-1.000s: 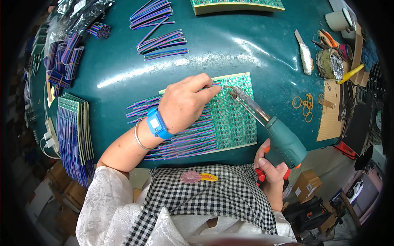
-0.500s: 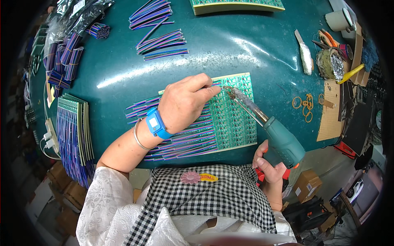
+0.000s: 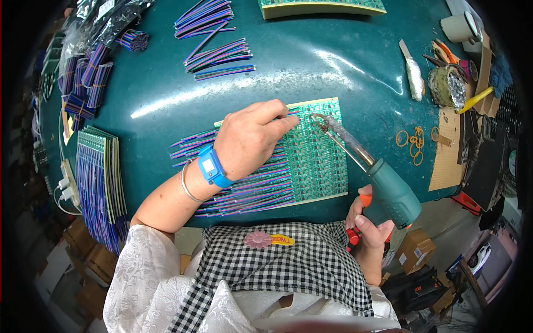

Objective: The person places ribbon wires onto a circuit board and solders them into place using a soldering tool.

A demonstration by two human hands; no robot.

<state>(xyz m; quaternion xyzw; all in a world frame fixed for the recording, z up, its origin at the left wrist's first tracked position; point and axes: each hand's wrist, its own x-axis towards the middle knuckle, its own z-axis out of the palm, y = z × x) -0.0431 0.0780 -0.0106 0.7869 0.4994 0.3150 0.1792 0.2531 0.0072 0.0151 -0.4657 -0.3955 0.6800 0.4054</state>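
Head view: the left hand (image 3: 252, 139), fingers together, presses striped ribbon wires (image 3: 244, 188) flat on the green circuit board (image 3: 316, 161) lying on the teal table (image 3: 166, 94). The right hand (image 3: 369, 222) grips a soldering gun (image 3: 383, 183), tip at the board's top edge; good joints likely need steady wires and brief, square tip contact.

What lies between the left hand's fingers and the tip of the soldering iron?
In the head view, only a short strip of the green circuit board separates the left hand's fingers from the soldering iron tip.

The left hand (image 3: 252, 139) presses striped wires (image 3: 244, 188) onto a green circuit board (image 3: 319, 166); just beside it, the right hand (image 3: 369, 222) holds a soldering iron (image 3: 372, 166), tip on the board.
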